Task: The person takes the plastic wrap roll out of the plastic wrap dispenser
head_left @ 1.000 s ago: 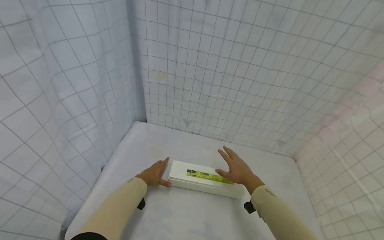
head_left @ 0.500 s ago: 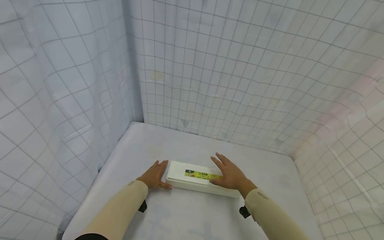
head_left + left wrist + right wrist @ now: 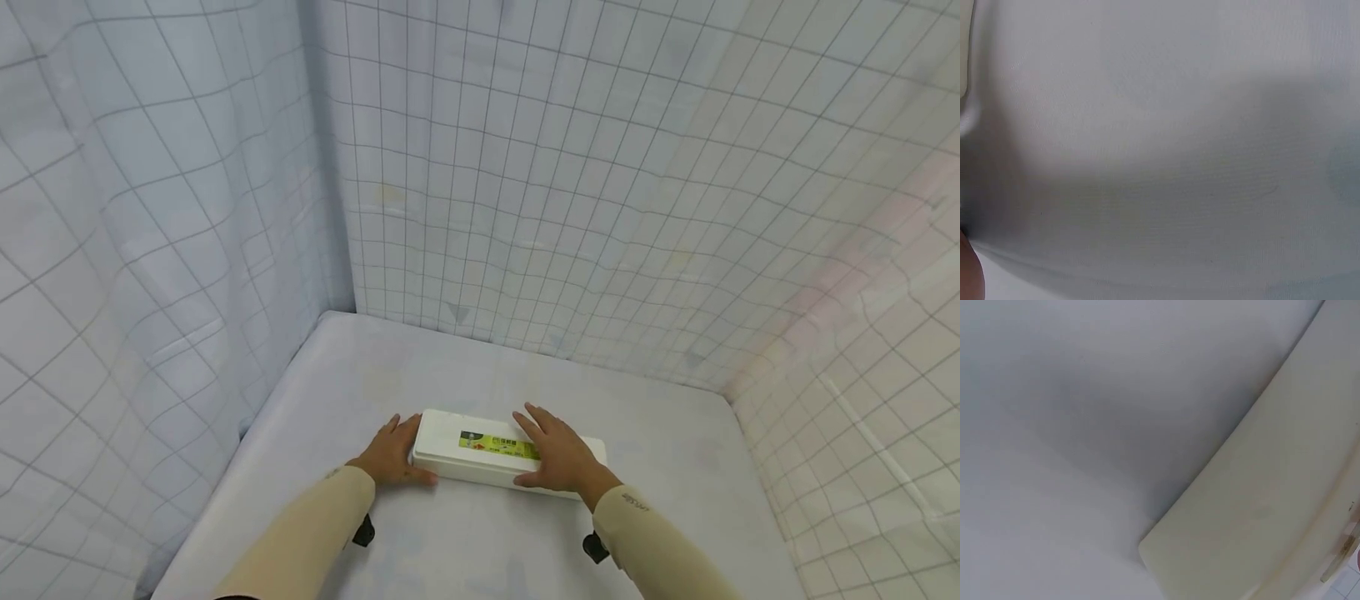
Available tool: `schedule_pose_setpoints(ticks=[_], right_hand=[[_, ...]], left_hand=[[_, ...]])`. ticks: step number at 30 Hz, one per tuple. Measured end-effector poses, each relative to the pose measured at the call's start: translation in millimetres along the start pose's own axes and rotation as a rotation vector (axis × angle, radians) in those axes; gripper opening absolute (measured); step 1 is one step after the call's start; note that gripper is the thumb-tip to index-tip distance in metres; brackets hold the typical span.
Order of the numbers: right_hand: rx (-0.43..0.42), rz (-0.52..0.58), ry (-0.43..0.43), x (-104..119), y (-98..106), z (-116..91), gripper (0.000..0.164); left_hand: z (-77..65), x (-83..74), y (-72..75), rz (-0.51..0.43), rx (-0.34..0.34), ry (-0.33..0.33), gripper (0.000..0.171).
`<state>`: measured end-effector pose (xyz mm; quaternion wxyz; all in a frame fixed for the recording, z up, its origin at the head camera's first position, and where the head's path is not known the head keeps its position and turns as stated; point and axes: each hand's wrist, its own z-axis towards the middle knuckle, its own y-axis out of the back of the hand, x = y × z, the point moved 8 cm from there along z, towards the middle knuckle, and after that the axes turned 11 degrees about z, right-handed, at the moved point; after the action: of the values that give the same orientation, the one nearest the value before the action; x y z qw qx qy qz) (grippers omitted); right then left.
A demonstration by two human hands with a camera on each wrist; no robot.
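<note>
A long white lidded box (image 3: pixel 442 423) with a green-yellow label (image 3: pixel 491 444) lies on the white-covered table in the head view. My left hand (image 3: pixel 392 457) is at its left end, fingers extended along that end and thumb pointing across the front corner. Over the right half of the lid lies my right hand (image 3: pixel 561 458), fingers spread toward the far edge and thumb at the front edge, covering part of the label. The right wrist view has the box's pale side wall (image 3: pixel 1254 487) close up. Only a sliver of the box (image 3: pixel 964 44) enters the left wrist view.
White grid-patterned curtains (image 3: pixel 517 167) hang behind the table (image 3: pixel 480 550) and along both sides. A dark wrist camera (image 3: pixel 363 531) sits under the left sleeve, another (image 3: pixel 596 547) under the right one.
My right hand has moved left and nearer, from above the box's right end onto its lid. My left hand has closed in on the left end.
</note>
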<state>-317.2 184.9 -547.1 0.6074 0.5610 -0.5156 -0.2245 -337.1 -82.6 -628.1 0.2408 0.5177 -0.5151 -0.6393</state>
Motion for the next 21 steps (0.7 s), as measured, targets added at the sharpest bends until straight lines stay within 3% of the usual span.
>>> schedule_pose_setpoints(ticks=[7,11,21], right_hand=[[0.011,0.026,-0.030,-2,-9,6,0.112],[0.011,-0.016,-0.019,-1,-17,8,0.112],[0.006,-0.138,-0.019,2,-26,16,0.107]], left_hand=[[0.8,-0.5,0.5,-0.067,-0.067,0.026,0.123],[-0.2,1.2,-1.0,-0.081,-0.109,0.048,0.122],[0.4,5.8,-6.2,-0.103,-0.093,0.149,0.123]])
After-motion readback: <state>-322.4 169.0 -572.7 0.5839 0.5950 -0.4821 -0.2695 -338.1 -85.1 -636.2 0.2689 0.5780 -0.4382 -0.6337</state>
